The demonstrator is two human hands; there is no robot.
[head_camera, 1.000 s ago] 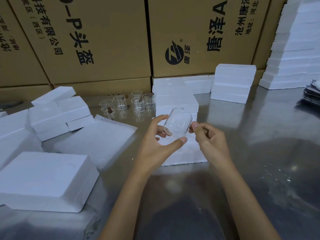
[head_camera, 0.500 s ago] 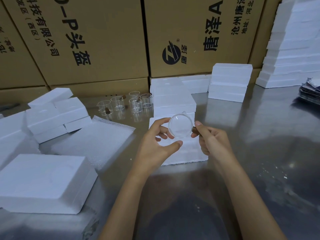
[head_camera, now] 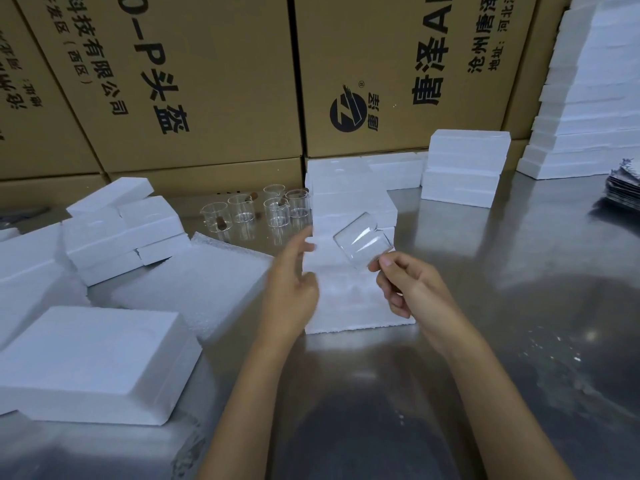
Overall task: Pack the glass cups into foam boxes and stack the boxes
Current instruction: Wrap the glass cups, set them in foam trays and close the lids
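While the right hand (head_camera: 412, 289) pinches a tilted glass cup (head_camera: 362, 242) by its lower end, the left hand (head_camera: 292, 285) is beside it, fingers relaxed, holding nothing. Cup is above the open foam box (head_camera: 349, 306) mid-tabletop. Five more glass cups (head_camera: 258, 213) stand toward the far edge, foam boxes (head_camera: 464, 168) stacked alongside.

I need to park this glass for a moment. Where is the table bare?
Bare steel table lies right of the open white foam box, before the short foam stack. The left is crowded with foam blocks and clear glass cups.
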